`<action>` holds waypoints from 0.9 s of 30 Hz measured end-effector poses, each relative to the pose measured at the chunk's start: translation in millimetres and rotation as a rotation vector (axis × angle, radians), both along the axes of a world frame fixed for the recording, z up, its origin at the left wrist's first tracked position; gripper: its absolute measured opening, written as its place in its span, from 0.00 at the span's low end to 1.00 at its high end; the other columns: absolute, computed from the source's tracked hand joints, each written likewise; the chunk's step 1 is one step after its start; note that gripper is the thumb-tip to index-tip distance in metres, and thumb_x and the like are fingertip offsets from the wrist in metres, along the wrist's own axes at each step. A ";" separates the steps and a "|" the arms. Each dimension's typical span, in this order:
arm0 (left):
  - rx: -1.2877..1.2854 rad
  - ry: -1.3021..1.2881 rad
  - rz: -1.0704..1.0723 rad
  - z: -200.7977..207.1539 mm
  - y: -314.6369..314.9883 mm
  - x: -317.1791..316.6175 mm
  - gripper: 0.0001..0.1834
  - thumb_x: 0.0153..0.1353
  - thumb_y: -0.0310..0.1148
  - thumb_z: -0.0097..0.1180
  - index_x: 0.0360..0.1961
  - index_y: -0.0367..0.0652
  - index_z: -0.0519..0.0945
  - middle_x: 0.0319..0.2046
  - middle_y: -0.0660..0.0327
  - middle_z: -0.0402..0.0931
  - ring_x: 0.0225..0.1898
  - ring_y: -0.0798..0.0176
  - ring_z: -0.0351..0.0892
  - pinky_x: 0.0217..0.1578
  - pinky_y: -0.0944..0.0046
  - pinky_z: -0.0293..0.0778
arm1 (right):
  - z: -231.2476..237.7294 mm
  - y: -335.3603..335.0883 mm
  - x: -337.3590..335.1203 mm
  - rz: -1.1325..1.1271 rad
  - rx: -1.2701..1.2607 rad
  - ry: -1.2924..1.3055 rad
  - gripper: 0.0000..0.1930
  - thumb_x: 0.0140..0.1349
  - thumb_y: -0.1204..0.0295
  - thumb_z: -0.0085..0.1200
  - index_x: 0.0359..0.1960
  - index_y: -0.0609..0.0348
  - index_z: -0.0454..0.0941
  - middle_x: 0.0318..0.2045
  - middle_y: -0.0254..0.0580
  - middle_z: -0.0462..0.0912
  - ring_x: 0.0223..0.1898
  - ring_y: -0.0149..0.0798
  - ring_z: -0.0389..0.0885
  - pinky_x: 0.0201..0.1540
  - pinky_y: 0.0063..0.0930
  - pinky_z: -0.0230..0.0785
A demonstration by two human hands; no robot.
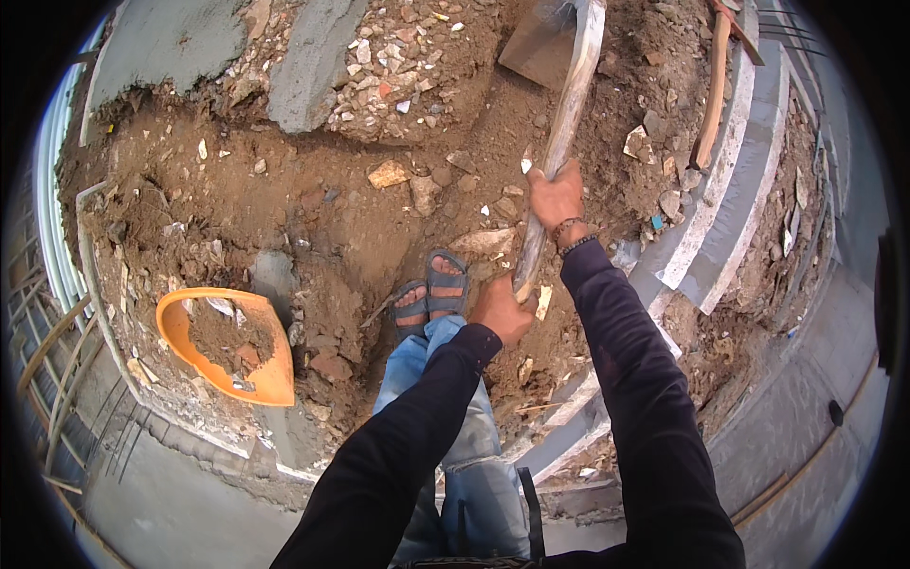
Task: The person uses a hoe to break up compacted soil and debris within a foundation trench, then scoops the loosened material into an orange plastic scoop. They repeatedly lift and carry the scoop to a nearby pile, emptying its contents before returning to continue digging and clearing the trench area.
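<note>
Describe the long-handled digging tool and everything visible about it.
The digging tool has a long, pale, worn wooden handle, slightly bent, and a flat, soil-coated blade at its far end, near the picture's top edge, over the dirt and rubble. It slants up and away from the person. The right hand holds the handle at mid-length; the left hand holds its near end, beside the sandalled feet.

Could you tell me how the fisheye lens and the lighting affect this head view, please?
Head view: even daylight, no harsh glare; the black rim vignettes the corners; the concrete curb bends toward the edge; the left hand, right hand and wooden handle near the centre stay sharp; the orange pan is slightly stretched.
</note>
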State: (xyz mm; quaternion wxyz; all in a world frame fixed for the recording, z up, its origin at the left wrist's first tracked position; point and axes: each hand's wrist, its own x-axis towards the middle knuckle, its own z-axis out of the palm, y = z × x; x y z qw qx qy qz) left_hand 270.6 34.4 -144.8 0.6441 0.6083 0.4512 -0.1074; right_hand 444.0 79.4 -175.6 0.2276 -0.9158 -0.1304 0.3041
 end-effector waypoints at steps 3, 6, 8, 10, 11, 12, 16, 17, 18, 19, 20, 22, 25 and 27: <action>0.010 0.026 0.006 1.4 -3.2 22.9 0.18 0.52 0.37 0.59 0.41 0.35 0.77 0.32 0.41 0.79 0.38 0.40 0.80 0.40 0.50 0.73 | -41.4 -4.6 42.9 -0.009 0.018 0.155 0.22 0.52 0.66 0.59 0.40 0.73 0.69 0.31 0.60 0.79 0.35 0.53 0.80 0.38 0.41 0.70; -0.072 0.153 -0.055 3.0 -38.2 -4.7 0.21 0.53 0.38 0.60 0.45 0.36 0.77 0.35 0.41 0.79 0.42 0.41 0.79 0.43 0.51 0.74 | -71.4 -59.1 3.9 0.007 -0.021 0.034 0.17 0.53 0.69 0.58 0.35 0.73 0.70 0.20 0.50 0.79 0.20 0.42 0.80 0.21 0.36 0.71; -0.123 0.209 -0.107 7.9 -56.4 -37.1 0.24 0.52 0.39 0.59 0.47 0.35 0.75 0.39 0.40 0.79 0.44 0.39 0.78 0.46 0.49 0.74 | -74.3 -85.8 -34.1 -0.025 -0.043 0.042 0.21 0.51 0.67 0.59 0.38 0.75 0.70 0.30 0.59 0.79 0.31 0.50 0.80 0.34 0.38 0.71; -0.155 0.261 -0.171 13.4 -60.6 -62.7 0.25 0.52 0.40 0.59 0.47 0.34 0.74 0.39 0.39 0.79 0.45 0.39 0.78 0.46 0.49 0.74 | -65.7 -98.5 -59.7 -0.127 -0.053 0.184 0.26 0.49 0.65 0.61 0.42 0.76 0.70 0.39 0.67 0.79 0.44 0.59 0.80 0.48 0.40 0.70; -0.170 0.284 -0.202 16.3 -63.9 -72.7 0.25 0.53 0.40 0.59 0.48 0.34 0.74 0.39 0.39 0.79 0.45 0.39 0.78 0.47 0.49 0.74 | -60.2 -104.9 -68.3 -0.169 -0.045 0.236 0.25 0.49 0.65 0.61 0.42 0.76 0.71 0.40 0.68 0.78 0.45 0.59 0.79 0.49 0.41 0.69; -0.160 0.283 -0.221 22.0 -72.3 -86.5 0.25 0.52 0.40 0.59 0.47 0.33 0.74 0.39 0.39 0.78 0.45 0.39 0.78 0.47 0.49 0.73 | -53.4 -112.4 -80.0 -0.218 -0.041 0.287 0.25 0.49 0.66 0.60 0.42 0.76 0.71 0.40 0.68 0.78 0.46 0.59 0.78 0.51 0.41 0.68; -0.158 0.250 -0.234 35.0 -100.5 -117.5 0.27 0.52 0.40 0.59 0.49 0.29 0.73 0.39 0.37 0.78 0.45 0.38 0.78 0.48 0.50 0.73 | -36.3 -140.2 -118.1 -0.177 -0.104 0.244 0.24 0.49 0.67 0.60 0.43 0.76 0.72 0.37 0.68 0.79 0.44 0.60 0.80 0.49 0.42 0.70; -0.174 0.246 -0.211 35.9 -108.4 -128.3 0.27 0.52 0.39 0.59 0.49 0.30 0.73 0.40 0.37 0.78 0.45 0.38 0.78 0.48 0.50 0.73 | -12.9 -132.5 -127.1 -0.189 -0.134 0.324 0.24 0.49 0.66 0.59 0.43 0.76 0.72 0.37 0.69 0.79 0.44 0.60 0.80 0.49 0.42 0.70; -0.187 0.234 -0.196 38.8 -116.5 -137.5 0.27 0.52 0.39 0.60 0.49 0.30 0.73 0.40 0.37 0.78 0.45 0.38 0.78 0.48 0.50 0.73 | 8.2 -127.4 -135.2 -0.208 -0.161 0.397 0.25 0.49 0.66 0.59 0.43 0.76 0.72 0.37 0.69 0.80 0.44 0.61 0.80 0.48 0.42 0.71; -0.179 0.231 -0.157 46.8 -130.0 -147.1 0.27 0.52 0.39 0.60 0.48 0.30 0.74 0.40 0.37 0.78 0.45 0.39 0.78 0.48 0.51 0.73 | -3.4 -147.3 -147.4 -0.107 -0.175 0.264 0.22 0.49 0.66 0.59 0.39 0.76 0.73 0.33 0.65 0.80 0.37 0.57 0.81 0.42 0.41 0.71; -0.164 0.223 -0.132 53.4 -140.7 -155.0 0.27 0.52 0.40 0.60 0.48 0.30 0.74 0.39 0.37 0.78 0.45 0.39 0.78 0.47 0.51 0.73 | -35.7 -174.4 -159.0 -0.020 -0.184 0.125 0.20 0.49 0.67 0.59 0.35 0.76 0.74 0.28 0.61 0.80 0.31 0.54 0.81 0.36 0.41 0.72; -0.163 0.228 -0.061 62.7 -147.0 -174.0 0.26 0.52 0.40 0.60 0.46 0.30 0.75 0.39 0.37 0.78 0.45 0.39 0.78 0.47 0.52 0.73 | -39.5 -179.7 -182.6 0.079 -0.198 0.065 0.19 0.48 0.67 0.58 0.31 0.77 0.76 0.25 0.59 0.81 0.26 0.52 0.82 0.31 0.40 0.73; -0.197 0.234 0.043 71.9 -150.0 -195.9 0.25 0.52 0.40 0.60 0.43 0.29 0.77 0.38 0.38 0.79 0.44 0.40 0.79 0.46 0.53 0.73 | -31.0 -160.2 -197.5 0.051 -0.241 0.273 0.20 0.48 0.66 0.57 0.33 0.78 0.76 0.28 0.62 0.81 0.34 0.55 0.83 0.37 0.40 0.73; -0.193 0.226 0.113 81.1 -151.6 -192.5 0.24 0.52 0.41 0.60 0.41 0.28 0.77 0.36 0.38 0.79 0.43 0.41 0.79 0.45 0.52 0.73 | -14.5 -136.6 -198.9 0.258 -0.308 0.246 0.21 0.47 0.65 0.56 0.33 0.77 0.77 0.29 0.62 0.82 0.36 0.54 0.83 0.39 0.39 0.74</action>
